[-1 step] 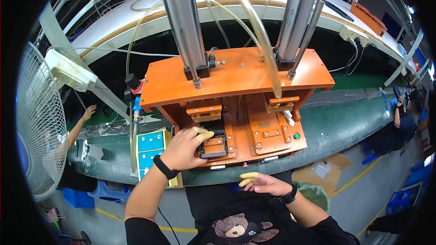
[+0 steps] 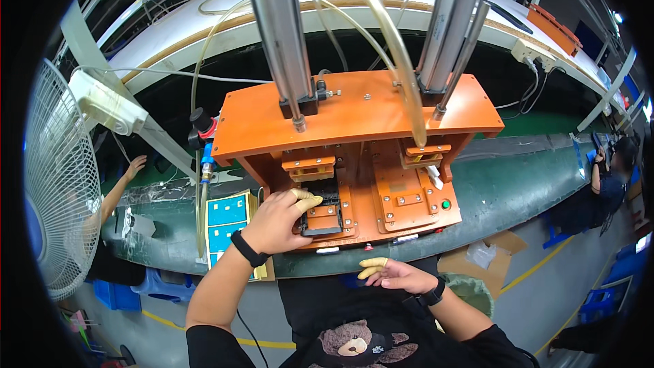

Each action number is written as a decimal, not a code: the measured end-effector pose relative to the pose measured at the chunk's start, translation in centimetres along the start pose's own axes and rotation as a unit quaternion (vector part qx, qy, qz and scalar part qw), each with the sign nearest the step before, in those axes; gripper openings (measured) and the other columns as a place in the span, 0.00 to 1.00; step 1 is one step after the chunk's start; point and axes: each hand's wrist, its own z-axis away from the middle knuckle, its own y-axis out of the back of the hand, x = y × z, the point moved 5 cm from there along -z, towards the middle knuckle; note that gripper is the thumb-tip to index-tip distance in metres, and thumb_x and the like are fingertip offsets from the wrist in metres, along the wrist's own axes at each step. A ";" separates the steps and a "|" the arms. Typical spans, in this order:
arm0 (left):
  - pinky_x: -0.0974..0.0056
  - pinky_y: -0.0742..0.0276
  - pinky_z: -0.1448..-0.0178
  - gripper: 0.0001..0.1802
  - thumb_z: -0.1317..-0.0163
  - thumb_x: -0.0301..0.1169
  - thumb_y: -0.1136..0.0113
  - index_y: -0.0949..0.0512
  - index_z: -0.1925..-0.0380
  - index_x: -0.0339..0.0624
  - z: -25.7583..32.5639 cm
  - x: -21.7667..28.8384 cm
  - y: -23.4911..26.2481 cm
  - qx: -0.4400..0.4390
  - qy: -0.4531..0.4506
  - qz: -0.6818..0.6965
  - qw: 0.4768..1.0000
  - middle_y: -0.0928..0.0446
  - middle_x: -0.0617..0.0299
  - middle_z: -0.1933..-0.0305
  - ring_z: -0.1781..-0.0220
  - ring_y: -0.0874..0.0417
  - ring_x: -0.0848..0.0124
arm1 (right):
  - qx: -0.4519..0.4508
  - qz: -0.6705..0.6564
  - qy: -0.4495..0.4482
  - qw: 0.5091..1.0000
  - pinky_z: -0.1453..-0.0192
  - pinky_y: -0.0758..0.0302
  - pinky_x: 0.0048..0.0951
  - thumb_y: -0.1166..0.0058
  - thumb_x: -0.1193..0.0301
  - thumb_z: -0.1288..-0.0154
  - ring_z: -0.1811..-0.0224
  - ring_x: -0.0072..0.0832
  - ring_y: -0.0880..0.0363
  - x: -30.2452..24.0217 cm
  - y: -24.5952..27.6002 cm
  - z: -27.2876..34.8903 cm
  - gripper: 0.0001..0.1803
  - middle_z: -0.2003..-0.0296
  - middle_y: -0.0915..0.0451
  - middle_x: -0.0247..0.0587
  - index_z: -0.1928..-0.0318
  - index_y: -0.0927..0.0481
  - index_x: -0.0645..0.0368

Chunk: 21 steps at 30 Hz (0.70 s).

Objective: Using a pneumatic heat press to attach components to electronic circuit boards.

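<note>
Head view, looking down: an orange press (image 2: 354, 119) stands on a green conveyor belt (image 2: 518, 184), with two metal cylinders (image 2: 279, 34) rising from its top plate and clear hoses (image 2: 388, 34) looping between them.

1. Left hand (image 2: 276, 221): it rests on the left station of the press base plate. Its fingers, capped with yellowish finger cots (image 2: 303, 201), lie on a small black part (image 2: 320, 221) seated in the left fixture. The fingers are curled loosely over the edge of the part; whether they pinch it or only press on it cannot be told. A black wristband sits on this wrist.

2. Right hand (image 2: 398, 276): it hovers below the front edge of the press, near the person's body, well apart from the part. The fingers are spread and relaxed, grasping nothing. Two fingertips carry the same yellowish cots. A black watch sits on this wrist.

3. Right station of the press: the flat orange plate (image 2: 409, 197) is uncovered, with a green button (image 2: 446, 204) just beside it.

4. Surroundings: a stack of blue cards (image 2: 228, 221) lies on the belt to the left of the press. A white fan (image 2: 58, 177) stands at far left. Another person's hand (image 2: 136, 163) rests on the belt beyond the fan. A cardboard box (image 2: 477, 259) sits on the floor at lower right.
</note>
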 end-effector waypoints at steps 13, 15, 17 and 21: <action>0.49 0.29 0.33 0.27 0.45 0.42 0.26 0.18 0.48 0.41 9.4 -0.8 -3.0 0.171 0.065 -0.081 0.980 0.18 0.55 0.47 0.36 0.22 0.53 | 0.011 -0.006 -0.017 1.000 0.34 0.30 0.30 0.44 0.72 0.25 0.38 0.26 0.27 0.5 -0.4 -1.3 0.32 0.36 0.26 0.40 0.25 0.38 0.58; 0.50 0.28 0.34 0.26 0.45 0.42 0.27 0.17 0.48 0.41 9.9 -1.1 -3.7 0.176 0.077 -0.066 0.979 0.18 0.55 0.46 0.36 0.22 0.53 | 0.004 0.002 -0.034 0.999 0.32 0.31 0.32 0.45 0.71 0.25 0.37 0.28 0.26 0.7 -0.5 -2.0 0.33 0.36 0.26 0.42 0.25 0.40 0.61; 0.51 0.28 0.34 0.26 0.44 0.41 0.27 0.17 0.48 0.42 10.1 -1.4 -4.0 0.175 0.088 -0.052 0.979 0.18 0.56 0.44 0.35 0.23 0.53 | -0.007 0.006 -0.041 0.999 0.30 0.32 0.33 0.45 0.72 0.26 0.37 0.29 0.26 0.7 -0.8 -3.1 0.33 0.36 0.26 0.44 0.25 0.40 0.63; 0.51 0.28 0.33 0.26 0.46 0.37 0.27 0.18 0.46 0.40 10.6 -1.4 -4.2 0.153 0.083 -0.047 0.984 0.21 0.55 0.40 0.30 0.26 0.52 | -0.033 0.044 -0.048 0.997 0.30 0.32 0.34 0.44 0.73 0.27 0.37 0.30 0.26 0.3 -2.2 -5.0 0.33 0.36 0.26 0.44 0.26 0.39 0.63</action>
